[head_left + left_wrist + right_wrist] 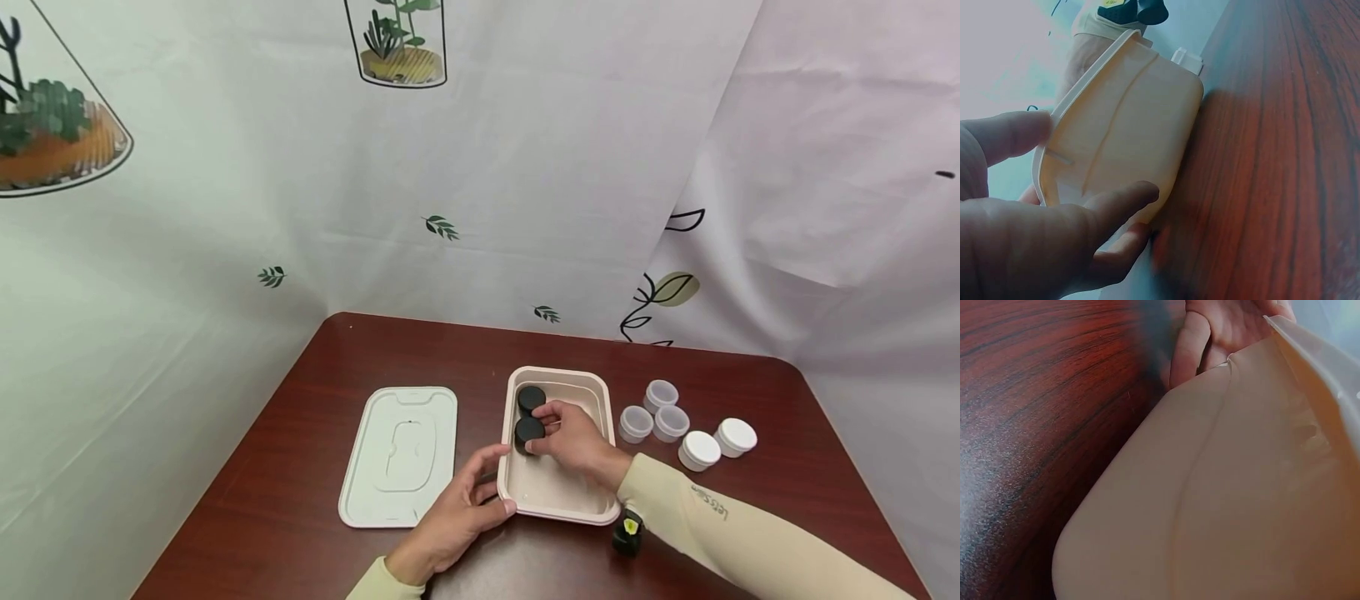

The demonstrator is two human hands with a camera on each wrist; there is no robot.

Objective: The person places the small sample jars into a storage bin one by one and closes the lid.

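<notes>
A beige plastic tray [551, 492] sits on the table, two round black-topped containers [532, 397] lined up along its left wall. My right hand [577, 442] reaches inside and pinches the nearer black container [528, 431] between thumb and fingers. At the tray's front left corner my left hand [461, 510] touches the outside with relaxed fingers. In the left wrist view, the thumb and fingertips [1141, 192] lie against the tray's rim and side wall [1135, 125]. The right wrist view shows the tray's outer wall [1147, 506], with the right hand hidden.
A white rectangular lid [405, 458] lies left of the tray on the dark red wooden table [270, 475]. To the right stand several clear-lidded cups [661, 394] and two white-lidded jars [700, 450]. A patterned white curtain [525, 167] hangs behind.
</notes>
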